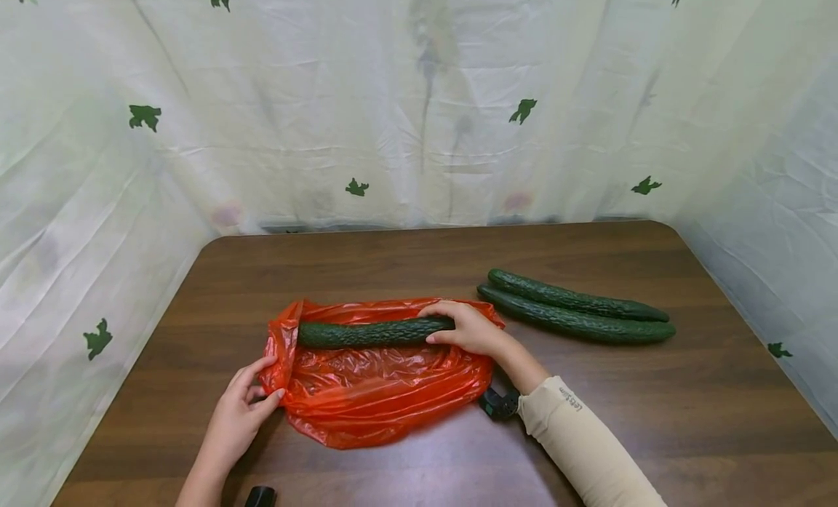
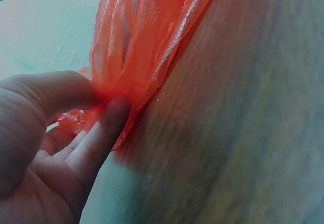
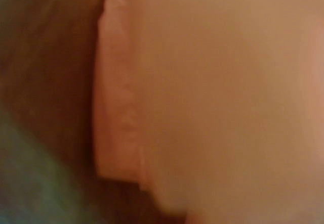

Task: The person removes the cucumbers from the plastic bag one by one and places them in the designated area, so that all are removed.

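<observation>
A red plastic bag (image 1: pixel 386 390) lies on its side on the table, its film thin and wrinkled. One green cucumber (image 1: pixel 366 334) lies lengthwise on the bag, its left end under a fold of the film. My right hand (image 1: pixel 468 329) grips the cucumber's right end between thumb and fingers. At the bag's left edge, my left hand (image 1: pixel 238 405) pinches the film; the left wrist view shows the thumb and fingers (image 2: pixel 109 128) closed on the gathered plastic. The right wrist view is blurred, and no cucumber can be made out there.
Two more cucumbers, one behind (image 1: pixel 576 296) and one in front (image 1: pixel 583 325), lie side by side to the right on the brown wooden table (image 1: pixel 655 405). White cloth (image 1: pixel 419 129) with green leaf shapes hangs around the table's back and sides.
</observation>
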Demonstrator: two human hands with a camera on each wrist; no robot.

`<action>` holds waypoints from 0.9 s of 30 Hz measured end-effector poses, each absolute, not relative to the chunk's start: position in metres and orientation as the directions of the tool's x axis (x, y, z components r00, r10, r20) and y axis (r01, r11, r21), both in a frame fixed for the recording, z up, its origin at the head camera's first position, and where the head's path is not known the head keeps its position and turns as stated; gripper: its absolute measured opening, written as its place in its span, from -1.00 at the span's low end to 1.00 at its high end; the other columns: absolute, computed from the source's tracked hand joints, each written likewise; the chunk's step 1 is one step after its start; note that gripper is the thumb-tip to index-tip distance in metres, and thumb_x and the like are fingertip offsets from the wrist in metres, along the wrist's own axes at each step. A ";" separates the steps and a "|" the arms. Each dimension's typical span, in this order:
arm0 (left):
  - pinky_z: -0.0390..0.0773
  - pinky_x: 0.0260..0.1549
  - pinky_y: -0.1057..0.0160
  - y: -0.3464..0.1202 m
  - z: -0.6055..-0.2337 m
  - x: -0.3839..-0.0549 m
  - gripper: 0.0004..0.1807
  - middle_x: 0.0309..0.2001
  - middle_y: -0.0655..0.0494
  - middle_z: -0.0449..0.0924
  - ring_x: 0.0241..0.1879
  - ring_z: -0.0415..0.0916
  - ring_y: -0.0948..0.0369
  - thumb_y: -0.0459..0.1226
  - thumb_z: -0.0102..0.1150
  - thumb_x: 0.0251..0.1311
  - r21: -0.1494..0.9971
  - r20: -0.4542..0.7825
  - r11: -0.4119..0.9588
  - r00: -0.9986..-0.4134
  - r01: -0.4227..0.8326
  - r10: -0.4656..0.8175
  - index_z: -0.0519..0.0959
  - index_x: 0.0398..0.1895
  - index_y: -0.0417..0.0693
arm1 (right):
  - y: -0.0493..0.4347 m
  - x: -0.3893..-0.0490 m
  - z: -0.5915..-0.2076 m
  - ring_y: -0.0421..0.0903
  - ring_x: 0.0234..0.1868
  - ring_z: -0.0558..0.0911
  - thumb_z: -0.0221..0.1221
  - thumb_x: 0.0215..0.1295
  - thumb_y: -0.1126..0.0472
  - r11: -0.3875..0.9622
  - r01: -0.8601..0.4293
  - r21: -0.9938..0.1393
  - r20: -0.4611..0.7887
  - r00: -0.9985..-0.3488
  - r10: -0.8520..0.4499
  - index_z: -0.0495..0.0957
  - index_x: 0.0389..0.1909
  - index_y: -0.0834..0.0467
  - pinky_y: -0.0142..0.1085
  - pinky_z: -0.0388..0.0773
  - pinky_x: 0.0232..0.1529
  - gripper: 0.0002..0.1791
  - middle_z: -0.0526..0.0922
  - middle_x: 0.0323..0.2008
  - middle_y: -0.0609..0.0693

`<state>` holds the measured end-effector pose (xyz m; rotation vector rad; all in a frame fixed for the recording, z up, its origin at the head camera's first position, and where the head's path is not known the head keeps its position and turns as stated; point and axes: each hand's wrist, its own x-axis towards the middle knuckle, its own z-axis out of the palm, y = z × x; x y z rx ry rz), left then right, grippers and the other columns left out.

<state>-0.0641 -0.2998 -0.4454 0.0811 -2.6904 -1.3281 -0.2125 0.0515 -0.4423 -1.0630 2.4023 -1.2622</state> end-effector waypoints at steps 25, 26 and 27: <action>0.46 -0.59 0.41 -0.299 -0.445 -0.063 -0.45 -0.10 -0.13 0.27 -0.47 0.37 0.39 -0.55 0.16 0.01 0.789 0.121 0.614 -0.985 0.021 -0.122 0.29 0.13 -0.26 | 0.083 -0.190 -0.420 -0.15 0.01 0.43 0.20 0.15 0.14 0.313 -0.572 -0.758 0.252 -0.700 -0.669 0.48 0.00 0.04 -0.18 0.37 -0.02 -0.63 0.48 -0.01 -0.08; 0.46 -0.58 0.41 -0.299 -0.445 -0.063 -0.45 -0.09 -0.13 0.27 -0.46 0.37 0.39 -0.56 0.16 0.01 0.791 0.123 0.612 -0.985 0.025 -0.119 0.29 0.13 -0.26 | 0.085 -0.189 -0.418 -0.14 0.01 0.43 0.20 0.14 0.15 0.317 -0.568 -0.759 0.250 -0.704 -0.665 0.49 0.00 0.05 -0.18 0.37 -0.02 -0.64 0.48 -0.01 -0.07; 0.46 -0.58 0.41 -0.300 -0.446 -0.063 -0.45 -0.09 -0.13 0.26 -0.46 0.37 0.40 -0.56 0.15 0.01 0.791 0.125 0.611 -0.985 0.028 -0.116 0.29 0.13 -0.26 | 0.087 -0.187 -0.417 -0.13 0.01 0.43 0.21 0.14 0.17 0.320 -0.568 -0.759 0.252 -0.708 -0.659 0.49 0.00 0.06 -0.17 0.37 -0.02 -0.63 0.48 -0.01 -0.06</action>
